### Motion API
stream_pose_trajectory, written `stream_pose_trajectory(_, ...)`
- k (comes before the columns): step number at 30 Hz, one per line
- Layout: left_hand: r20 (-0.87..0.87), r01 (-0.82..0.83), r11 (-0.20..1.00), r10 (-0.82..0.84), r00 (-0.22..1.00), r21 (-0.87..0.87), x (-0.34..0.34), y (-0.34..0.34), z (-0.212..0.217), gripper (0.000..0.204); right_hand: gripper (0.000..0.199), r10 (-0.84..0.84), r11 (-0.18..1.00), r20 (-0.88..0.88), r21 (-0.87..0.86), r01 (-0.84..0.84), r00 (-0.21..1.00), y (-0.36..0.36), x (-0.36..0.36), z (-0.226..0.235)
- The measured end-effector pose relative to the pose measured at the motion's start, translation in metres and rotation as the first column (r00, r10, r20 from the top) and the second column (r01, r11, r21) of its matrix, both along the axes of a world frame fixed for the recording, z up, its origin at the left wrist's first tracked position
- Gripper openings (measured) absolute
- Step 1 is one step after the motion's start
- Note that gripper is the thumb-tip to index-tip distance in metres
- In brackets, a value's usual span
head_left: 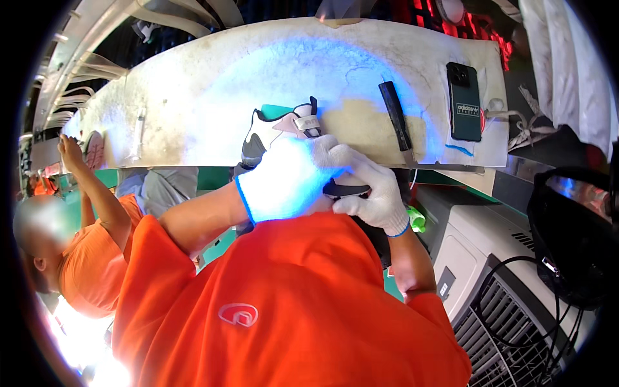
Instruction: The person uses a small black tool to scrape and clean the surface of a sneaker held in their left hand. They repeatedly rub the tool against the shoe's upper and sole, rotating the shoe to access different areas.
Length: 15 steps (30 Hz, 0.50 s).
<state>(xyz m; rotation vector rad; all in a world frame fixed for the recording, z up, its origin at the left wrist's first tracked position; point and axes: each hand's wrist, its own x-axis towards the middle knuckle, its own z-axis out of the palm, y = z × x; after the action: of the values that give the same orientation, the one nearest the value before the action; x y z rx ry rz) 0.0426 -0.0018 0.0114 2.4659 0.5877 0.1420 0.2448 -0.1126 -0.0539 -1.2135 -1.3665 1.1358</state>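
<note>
My left hand (284, 177), in a white glove lit bright blue, is closed over a sneaker (271, 132) with white, grey, pink and teal parts, holding it at the near edge of the worn white workbench (193, 103). The sneaker's tongue and heel tab point away from me. My right hand (374, 193), also in a white glove, grips a dark-handled tool (345, 189) just below my left hand, close to my orange shirt. The tool's working end is hidden behind my left glove.
A black knife-like tool (396, 119) and a dark phone (464, 103) lie on the bench to the right. A syringe-like applicator (138, 132) lies at the left. A person in orange (90, 258) works at my left. A grey machine (490, 271) with cables stands at my right.
</note>
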Motion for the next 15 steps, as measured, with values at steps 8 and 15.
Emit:
stream_pose_trajectory(8,-0.040,0.022,0.996,-0.025,0.999,-0.081,0.000,0.002,0.020,0.054,0.071,0.112,0.982,0.087,0.144,-0.123,0.990,0.002,0.006,-0.004)
stream_pose_trajectory(15,-0.047,-0.016,1.000,0.016,0.999,-0.002,-0.014,0.002,0.036,0.051,0.075,0.071,0.975,0.262,0.186,-0.123,0.962,0.007,0.003,-0.003)
